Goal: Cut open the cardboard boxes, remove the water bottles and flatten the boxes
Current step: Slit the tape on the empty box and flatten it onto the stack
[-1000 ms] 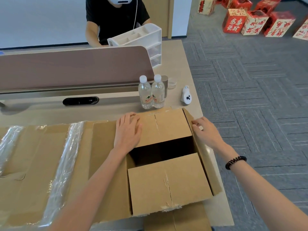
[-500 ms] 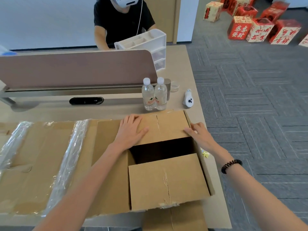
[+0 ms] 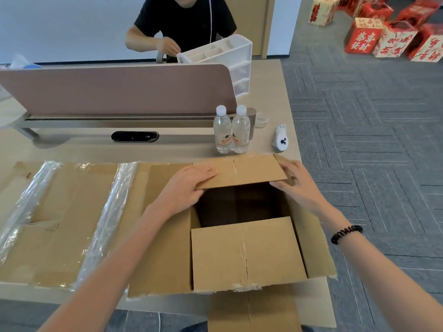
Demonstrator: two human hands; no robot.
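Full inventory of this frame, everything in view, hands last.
desk: 1, beige, under the cardboard
open box: 1, brown, desk's near right corner
far flap: 1, brown, box's far side
flattened cardboard: 1, brown with clear tape, desk left
water bottles: 2, clear with white caps, upright behind box
gadget: 1, white, right of bottles
divider: 1, brown, across desk
drawer organiser: 1, white, behind divider
gift boxes: several, red, floor far right
person: 1, black shirt, across desk
hair tie: 1, black, right wrist
left hand: grips far flap, left end
right hand: grips far flap, right end
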